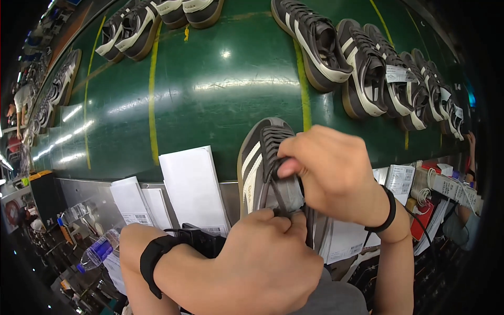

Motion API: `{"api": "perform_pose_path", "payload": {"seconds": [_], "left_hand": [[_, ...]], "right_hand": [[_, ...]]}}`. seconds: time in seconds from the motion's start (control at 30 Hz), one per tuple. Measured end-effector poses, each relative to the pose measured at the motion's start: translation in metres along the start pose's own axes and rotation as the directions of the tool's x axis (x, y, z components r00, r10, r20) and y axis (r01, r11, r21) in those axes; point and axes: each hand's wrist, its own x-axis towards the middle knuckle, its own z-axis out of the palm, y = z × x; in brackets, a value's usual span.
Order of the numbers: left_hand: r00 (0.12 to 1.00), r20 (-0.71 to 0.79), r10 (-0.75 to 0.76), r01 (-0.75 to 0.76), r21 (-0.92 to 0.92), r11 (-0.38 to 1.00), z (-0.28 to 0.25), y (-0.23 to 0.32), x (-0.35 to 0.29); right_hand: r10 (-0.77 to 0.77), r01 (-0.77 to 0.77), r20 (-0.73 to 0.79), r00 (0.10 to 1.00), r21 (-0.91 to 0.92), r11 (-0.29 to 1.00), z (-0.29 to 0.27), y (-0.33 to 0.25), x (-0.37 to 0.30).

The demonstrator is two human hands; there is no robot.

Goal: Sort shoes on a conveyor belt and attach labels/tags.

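Observation:
A dark grey sneaker (pixel 251 176) with white side stripes and a gum-coloured sole lies in front of me, toe pointing away, at the near edge of the green table. Its dark shoelace (pixel 274 137) runs crosswise up the front. My right hand (pixel 336 173) is closed, thumb and forefinger pinching the lace near the upper eyelets. Curled at the shoe's opening, my left hand (pixel 273 254) grips the sneaker by its tongue and collar area. The heel is mostly hidden behind my left hand.
More matching sneakers (pixel 315 44) stand in rows at the far right, with other pairs (pixel 137 31) at the far left. Yellow lines cross the green tabletop (pixel 220 110). White paper sheets (pixel 191 184) stand along the near edge. A plastic bottle (pixel 100 251) lies at lower left.

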Motion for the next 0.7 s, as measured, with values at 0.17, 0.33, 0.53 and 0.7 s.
{"api": "perform_pose_path", "payload": {"seconds": [0.17,0.33,0.53,0.7], "left_hand": [[0.991,-0.133,-0.026,0.024,-0.011,1.000,0.013,-0.001,-0.001],[0.988,-0.156,-0.016,0.022,0.034,0.999,0.013,0.004,0.011],[0.879,-0.443,0.175,0.143,0.596,0.791,0.040,-0.087,0.058],[0.977,-0.205,-0.059,0.146,0.444,0.884,0.053,-0.043,-0.008]], "right_hand": [[0.506,-0.528,0.198,0.839,0.519,0.672,0.009,0.022,0.016],[0.355,-0.359,0.060,0.933,0.223,0.906,-0.022,0.009,0.010],[0.043,-0.037,-0.223,0.974,0.030,0.999,-0.064,-0.081,-0.025],[-0.194,0.364,-0.323,0.926,0.629,0.687,-0.028,-0.159,-0.092]]}}
